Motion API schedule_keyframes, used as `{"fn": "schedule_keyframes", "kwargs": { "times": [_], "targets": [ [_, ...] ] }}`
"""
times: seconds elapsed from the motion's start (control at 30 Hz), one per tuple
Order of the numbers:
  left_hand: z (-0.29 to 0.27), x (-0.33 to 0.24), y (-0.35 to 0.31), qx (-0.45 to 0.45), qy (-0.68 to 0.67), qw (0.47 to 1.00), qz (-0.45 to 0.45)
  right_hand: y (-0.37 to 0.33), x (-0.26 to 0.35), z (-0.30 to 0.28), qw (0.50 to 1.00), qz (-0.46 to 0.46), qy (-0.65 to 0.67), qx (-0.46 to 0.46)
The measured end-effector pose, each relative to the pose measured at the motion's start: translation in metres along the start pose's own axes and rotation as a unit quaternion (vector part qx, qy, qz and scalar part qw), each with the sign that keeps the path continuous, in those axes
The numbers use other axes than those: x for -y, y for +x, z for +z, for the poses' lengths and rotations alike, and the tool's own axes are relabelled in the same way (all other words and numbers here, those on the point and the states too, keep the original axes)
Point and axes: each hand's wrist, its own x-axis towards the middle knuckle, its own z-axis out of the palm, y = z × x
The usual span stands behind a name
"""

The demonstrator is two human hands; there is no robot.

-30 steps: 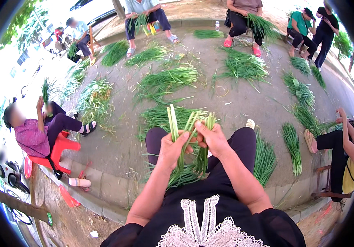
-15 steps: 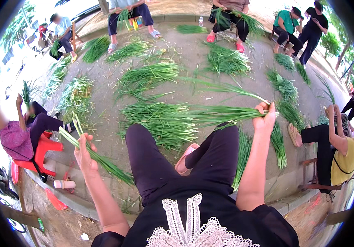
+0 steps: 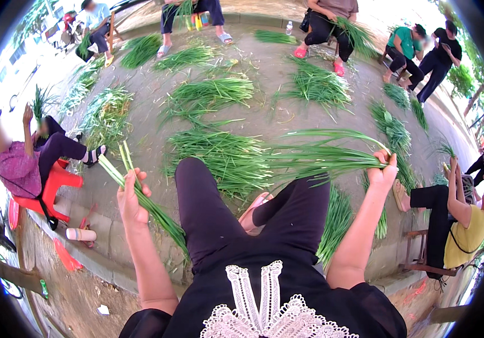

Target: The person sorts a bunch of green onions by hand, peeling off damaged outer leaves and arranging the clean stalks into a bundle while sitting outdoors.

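My left hand grips a small bunch of chives beside my left knee; its pale, thick ends point up and away, its green leaves down toward my thigh. At the right, my right hand pinches a larger, looser bunch of chives by the root ends. Those long leaves fan out leftward above my right knee, one strand arching over the rest. Just beyond my knees lies a broad heap of chives on the ground. Another pile of chives lies beside my right thigh.
More chive piles are spread over the concrete. A person on a red stool sits at the left, one in a yellow top at the right; others sit along the far side. A pale bottle lies on the left kerb.
My right hand has moved slightly right and down, and its loose strand has drawn closer to the bunch. My left hand, still gripping its chives, sits slightly further right. The whole view has shifted a little.
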Motion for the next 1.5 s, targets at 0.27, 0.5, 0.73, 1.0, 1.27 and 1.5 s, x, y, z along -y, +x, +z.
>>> {"fn": "schedule_keyframes", "kwargs": {
  "times": [0.27,0.5,0.73,1.0,1.27,1.5],
  "targets": [
    [0.028,0.006,-0.012,0.067,-0.008,0.998,-0.018,-0.032,-0.043,0.041,0.989,-0.016,-0.148,0.006],
    [0.090,0.024,-0.035,0.262,-0.027,0.960,-0.091,-0.127,-0.135,0.097,0.922,0.191,-0.323,0.098],
    [0.119,0.030,-0.058,0.325,0.035,0.936,-0.132,-0.170,-0.186,0.093,0.831,0.300,-0.382,0.271],
    [0.131,0.041,-0.067,0.332,0.107,0.932,-0.097,-0.169,-0.193,0.093,0.817,0.221,-0.443,0.296],
    [0.134,0.041,-0.068,0.323,0.145,0.933,-0.069,-0.164,-0.189,0.088,0.812,0.194,-0.464,0.297],
    [0.132,0.040,-0.066,0.275,0.215,0.937,-0.002,-0.131,-0.168,0.083,0.879,0.168,-0.411,0.175]
  ]
}}
